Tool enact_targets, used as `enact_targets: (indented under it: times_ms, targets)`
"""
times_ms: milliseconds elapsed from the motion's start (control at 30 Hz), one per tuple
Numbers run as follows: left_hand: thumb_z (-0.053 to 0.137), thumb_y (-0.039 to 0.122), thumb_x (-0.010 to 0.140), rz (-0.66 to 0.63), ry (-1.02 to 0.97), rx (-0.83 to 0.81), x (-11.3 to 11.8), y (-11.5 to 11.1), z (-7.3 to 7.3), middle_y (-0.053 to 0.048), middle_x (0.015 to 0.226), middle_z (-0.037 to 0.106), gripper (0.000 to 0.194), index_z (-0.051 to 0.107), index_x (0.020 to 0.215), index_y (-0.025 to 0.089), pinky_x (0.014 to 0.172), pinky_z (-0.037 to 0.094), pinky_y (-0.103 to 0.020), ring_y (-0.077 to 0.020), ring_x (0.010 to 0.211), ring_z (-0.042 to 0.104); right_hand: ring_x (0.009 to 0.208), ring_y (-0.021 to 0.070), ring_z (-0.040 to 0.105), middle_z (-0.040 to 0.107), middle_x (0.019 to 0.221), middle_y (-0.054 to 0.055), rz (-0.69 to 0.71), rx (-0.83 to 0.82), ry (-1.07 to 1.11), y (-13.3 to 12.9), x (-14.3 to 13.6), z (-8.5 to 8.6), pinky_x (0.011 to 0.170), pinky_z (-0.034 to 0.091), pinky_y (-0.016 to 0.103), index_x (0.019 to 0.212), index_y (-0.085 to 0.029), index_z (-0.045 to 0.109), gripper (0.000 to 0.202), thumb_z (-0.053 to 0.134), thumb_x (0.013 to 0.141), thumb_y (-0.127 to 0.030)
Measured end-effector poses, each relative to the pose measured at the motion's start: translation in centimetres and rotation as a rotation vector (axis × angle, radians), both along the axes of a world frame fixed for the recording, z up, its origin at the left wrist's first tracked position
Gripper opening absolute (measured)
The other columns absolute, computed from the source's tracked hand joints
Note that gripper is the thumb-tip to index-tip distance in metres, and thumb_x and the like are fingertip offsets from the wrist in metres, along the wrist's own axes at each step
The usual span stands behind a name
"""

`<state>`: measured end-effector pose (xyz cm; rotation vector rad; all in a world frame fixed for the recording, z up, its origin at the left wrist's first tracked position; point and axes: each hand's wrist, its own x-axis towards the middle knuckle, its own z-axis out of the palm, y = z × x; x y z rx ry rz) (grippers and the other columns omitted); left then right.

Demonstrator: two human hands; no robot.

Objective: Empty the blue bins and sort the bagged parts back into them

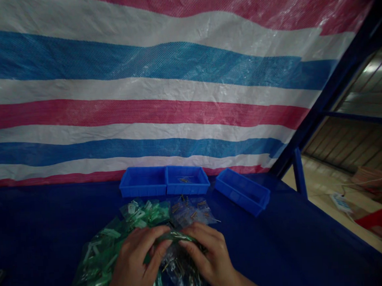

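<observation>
Head view. Both of the person's hands are at work at the lower centre of the frame. The left hand (pixel 141 256) and the right hand (pixel 213 249) each close thumb and fingers on a green bag (pixel 174 236), which lies between the two sets of fingertips and is gripped at both ends. Its far side and contents are partly hidden by the fingers.

Progress, as judged from the layout: a heap of green bags (pixel 100 252) with pale pieces inside spreads from the lower left up to the centre, and appears to be one filled group. Clear bags (pixel 193 212) with thin brass-coloured pieces lie just beyond the right hand; more clear packets (pixel 185 268) show beneath the hands at the bottom edge. The held bag is not yet set down, so handling of this piece is judged incomplete. Whether the clear packets are finished or waiting cannot be told.

Two blue bins stand side by side at the centre, behind the bags: the left bin (pixel 143 191) and the middle bin (pixel 188 189), the latter holding a few thin pieces. A third bin (pixel 235 198) sits angled to their right, apart from the grip.
</observation>
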<state>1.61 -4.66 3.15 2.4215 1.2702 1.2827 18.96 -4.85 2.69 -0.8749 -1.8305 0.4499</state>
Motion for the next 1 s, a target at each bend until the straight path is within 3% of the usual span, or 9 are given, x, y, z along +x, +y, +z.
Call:
enact_targets:
  times_ms: [100,167,300,400,500,600,733,867,1000]
  targets:
    - [0.048,0.027,0.08,0.044,-0.025,-0.153,-0.2,-0.1,0.6,0.003,0.053,0.059,0.025,0.055,0.103,0.022,0.047,0.046,-0.021,-0.0104,0.043,0.054,0.062,0.0136,0.057,0.063,0.071,0.004,-0.104,0.138,-0.055,0.2,0.5,0.1,0.057,0.045,0.024,0.083,-0.016,0.062,0.011,0.051,0.078,-0.016]
    - [0.043,0.028,0.082,-0.014,-0.094,-0.308,-0.1,-0.2,1.0,0.005,0.047,0.058,0.032,0.05,0.112,0.021,0.042,0.044,-0.018,-0.0096,0.039,0.053,0.068,0.0154,0.058,0.065,0.077,0.005,-0.19,0.283,-0.146,0.3,0.9,0.0,0.062,0.047,0.027,0.089,-0.018,0.062,0.016,0.049,0.079,-0.016]
    - [0.036,0.029,0.085,-0.202,-0.171,-0.532,0.4,-0.7,1.6,-0.001,0.068,0.068,0.038,0.042,0.122,0.023,0.062,0.05,-0.022,-0.0124,0.064,0.062,0.081,0.0174,0.06,0.065,0.09,0.006,-0.304,0.448,-0.309,0.3,1.3,-0.5,0.075,0.047,0.034,0.098,-0.019,0.06,0.026,0.041,0.082,-0.012]
    - [0.039,0.03,0.084,-0.188,-0.176,-0.595,0.6,-0.9,1.7,-0.003,0.086,0.068,0.036,0.047,0.118,0.025,0.072,0.05,-0.025,-0.0148,0.082,0.062,0.086,0.0157,0.059,0.064,0.095,0.007,-0.271,0.47,-0.331,0.3,1.3,-0.6,0.079,0.047,0.032,0.102,-0.017,0.058,0.029,0.039,0.082,-0.009]
    - [0.043,0.031,0.082,-0.14,-0.195,-0.544,0.6,-0.8,1.7,-0.005,0.098,0.066,0.031,0.056,0.109,0.024,0.077,0.049,-0.026,-0.0167,0.091,0.06,0.093,0.0152,0.057,0.062,0.101,0.007,-0.232,0.441,-0.355,0.3,1.3,-0.7,0.083,0.046,0.031,0.109,-0.016,0.054,0.033,0.038,0.082,-0.008]
    - [0.048,0.03,0.079,-0.095,-0.16,-0.423,0.0,-0.2,1.7,-0.004,0.098,0.066,0.025,0.062,0.098,0.023,0.079,0.049,-0.028,-0.0174,0.089,0.061,0.101,0.0166,0.053,0.057,0.111,0.008,-0.195,0.368,-0.368,0.5,1.3,-0.6,0.084,0.046,0.032,0.115,-0.017,0.05,0.035,0.04,0.082,-0.01]
    - [0.049,0.031,0.079,0.151,-0.091,-0.175,-2.4,1.6,2.1,-0.002,0.099,0.066,0.025,0.059,0.101,0.023,0.079,0.048,-0.032,-0.0193,0.089,0.061,0.103,0.019,0.05,0.053,0.114,0.01,-0.237,0.263,-0.358,1.1,1.5,-0.7,0.088,0.042,0.038,0.119,-0.02,0.045,0.038,0.042,0.082,-0.012]
    - [0.043,0.035,0.081,0.365,0.061,-0.003,-5.4,4.1,2.4,-0.006,0.117,0.054,0.043,0.042,0.121,0.021,0.084,0.043,-0.037,-0.0236,0.099,0.055,0.099,0.0202,0.05,0.053,0.11,0.01,-0.286,0.219,-0.348,1.9,1.6,-0.9,0.085,0.041,0.04,0.118,-0.021,0.046,0.038,0.042,0.081,-0.012]
    - [0.035,0.036,0.083,0.393,0.257,-0.014,-6.8,5.8,1.4,-0.012,0.129,0.04,0.054,0.021,0.132,0.017,0.089,0.034,-0.045,-0.0282,0.116,0.037,0.095,0.0215,0.048,0.052,0.107,0.01,-0.343,0.154,-0.382,2.3,1.7,-1.2,0.081,0.04,0.041,0.116,-0.021,0.047,0.037,0.043,0.08,-0.014]
